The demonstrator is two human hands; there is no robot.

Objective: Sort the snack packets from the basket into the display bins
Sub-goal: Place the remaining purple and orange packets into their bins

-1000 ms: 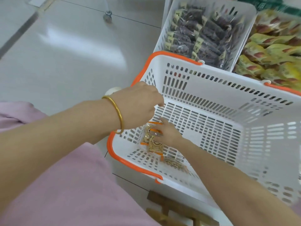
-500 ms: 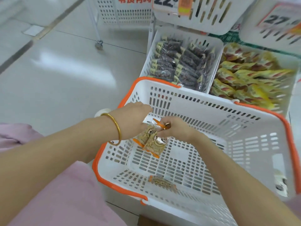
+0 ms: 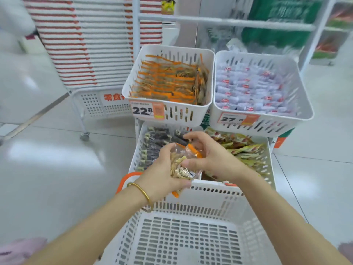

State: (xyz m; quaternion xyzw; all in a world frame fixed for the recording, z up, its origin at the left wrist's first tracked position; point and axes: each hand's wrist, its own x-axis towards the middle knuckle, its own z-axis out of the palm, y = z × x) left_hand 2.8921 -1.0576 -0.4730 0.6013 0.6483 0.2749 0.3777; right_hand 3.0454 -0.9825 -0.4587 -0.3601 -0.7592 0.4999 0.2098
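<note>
Slotted white plastic basket (image 3: 191,236) with an orange rim; above it, matt white plastic display bins (image 3: 193,113). Glossy clear-film snack packets (image 3: 181,165). Polished metal bangle (image 3: 142,192) left of the basket. Glossy, reflective floor tiles (image 3: 57,159).

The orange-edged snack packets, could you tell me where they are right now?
Centre of the head view, held between both hands above the basket's far rim.

Glossy pale tiled floor (image 3: 47,169), tall stack of red-and-white striped baskets (image 3: 76,41) on a wheeled trolley (image 3: 85,135), white rack rail (image 3: 225,22)
</note>
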